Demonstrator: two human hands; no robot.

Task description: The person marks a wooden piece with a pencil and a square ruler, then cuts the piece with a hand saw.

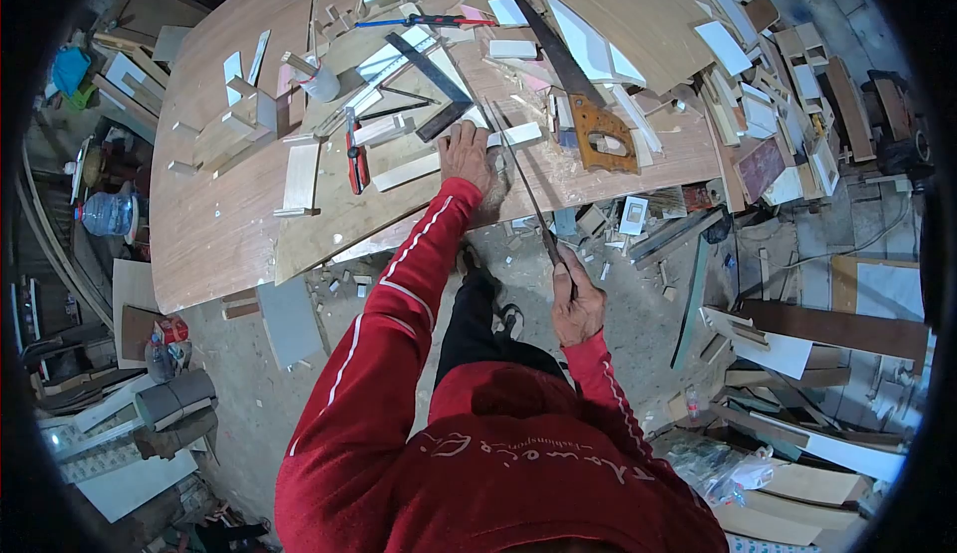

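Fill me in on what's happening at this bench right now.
A person in a red top leans over a plywood bench littered with wood offcuts. The left hand presses down on a pale wood strip near the bench edge. The right hand grips the handle of a thin saw, whose blade runs up across the strip beside the left hand. A bigger handsaw with a wooden handle and a black square lie unused further back on the bench.

No legible text anywhere; only unreadable cursive white lettering on the red sweatshirt (518, 453) (upside down)
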